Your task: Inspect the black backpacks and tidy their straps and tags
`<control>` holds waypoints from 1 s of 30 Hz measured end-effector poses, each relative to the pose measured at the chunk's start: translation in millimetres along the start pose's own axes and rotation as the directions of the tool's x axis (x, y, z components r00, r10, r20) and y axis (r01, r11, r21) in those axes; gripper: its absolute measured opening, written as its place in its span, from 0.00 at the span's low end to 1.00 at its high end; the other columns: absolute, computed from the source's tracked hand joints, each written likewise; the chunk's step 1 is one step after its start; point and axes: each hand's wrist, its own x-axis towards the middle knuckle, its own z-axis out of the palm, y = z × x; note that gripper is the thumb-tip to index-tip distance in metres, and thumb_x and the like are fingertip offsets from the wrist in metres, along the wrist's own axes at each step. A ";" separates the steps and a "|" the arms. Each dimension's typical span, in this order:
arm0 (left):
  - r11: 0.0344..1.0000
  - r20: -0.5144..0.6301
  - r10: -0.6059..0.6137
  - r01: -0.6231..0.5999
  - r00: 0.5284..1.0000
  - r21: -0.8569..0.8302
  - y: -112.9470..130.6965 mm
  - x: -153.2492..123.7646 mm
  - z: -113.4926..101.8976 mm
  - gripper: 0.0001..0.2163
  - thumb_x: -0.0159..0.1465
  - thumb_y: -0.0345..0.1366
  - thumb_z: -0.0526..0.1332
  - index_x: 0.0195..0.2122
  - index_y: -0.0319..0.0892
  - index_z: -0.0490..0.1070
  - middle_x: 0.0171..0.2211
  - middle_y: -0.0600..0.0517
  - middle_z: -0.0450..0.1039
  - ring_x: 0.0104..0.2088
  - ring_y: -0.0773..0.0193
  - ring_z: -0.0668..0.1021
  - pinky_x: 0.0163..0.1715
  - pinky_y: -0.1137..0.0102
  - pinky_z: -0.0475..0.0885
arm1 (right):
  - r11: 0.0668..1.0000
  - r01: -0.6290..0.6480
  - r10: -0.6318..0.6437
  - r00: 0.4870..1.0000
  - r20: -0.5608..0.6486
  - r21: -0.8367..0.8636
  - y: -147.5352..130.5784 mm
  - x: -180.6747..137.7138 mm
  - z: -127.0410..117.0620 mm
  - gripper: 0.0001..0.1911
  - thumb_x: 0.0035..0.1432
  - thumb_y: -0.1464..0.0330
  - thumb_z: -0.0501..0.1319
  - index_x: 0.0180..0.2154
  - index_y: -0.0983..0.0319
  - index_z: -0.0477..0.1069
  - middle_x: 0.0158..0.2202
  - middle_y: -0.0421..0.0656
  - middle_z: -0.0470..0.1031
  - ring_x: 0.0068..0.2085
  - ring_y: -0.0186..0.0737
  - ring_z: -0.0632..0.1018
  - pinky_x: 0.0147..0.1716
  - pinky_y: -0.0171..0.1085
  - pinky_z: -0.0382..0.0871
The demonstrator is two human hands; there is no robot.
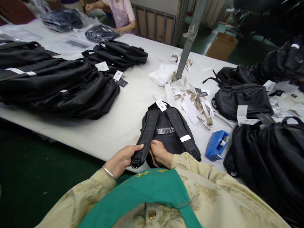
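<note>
A black backpack (pixel 166 142) lies on the white table, its back panel and two shoulder straps facing up. A white tag (pixel 161 105) sits by its top handle, and a white band is wrapped round its right strap (pixel 184 138). Clear film covers a small strip (pixel 165 130) on the back panel. My left hand (pixel 122 160) is closed on the lower left shoulder strap (pixel 145 142), thumb on top. My right hand (pixel 161 153) is closed at the inner edge of that same strap. A pinkish-brown edge shows beneath it, too hidden to identify.
Black bags (pixel 57 82) are piled at left, with more bags (pixel 268 158) at right. A blue tape dispenser (pixel 217 145) stands right of the backpack. Paper scraps (pixel 194 107) lie near a metal post (pixel 190 41). Across the table, a person in an apron (pixel 118 14) works near plastic-wrapped bags (pixel 101 32).
</note>
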 end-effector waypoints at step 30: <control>0.875 -0.015 0.293 -0.262 0.956 0.407 -4.9 16.5 -25.8 0.14 0.45 0.42 0.73 0.23 0.38 0.72 0.17 0.54 0.70 0.18 0.65 0.70 0.20 0.72 0.62 | 0.787 -0.145 0.325 0.923 0.203 -0.599 -105.5 31.0 21.6 0.08 0.49 0.79 0.68 0.32 0.65 0.73 0.21 0.37 0.74 0.22 0.33 0.76 0.22 0.29 0.73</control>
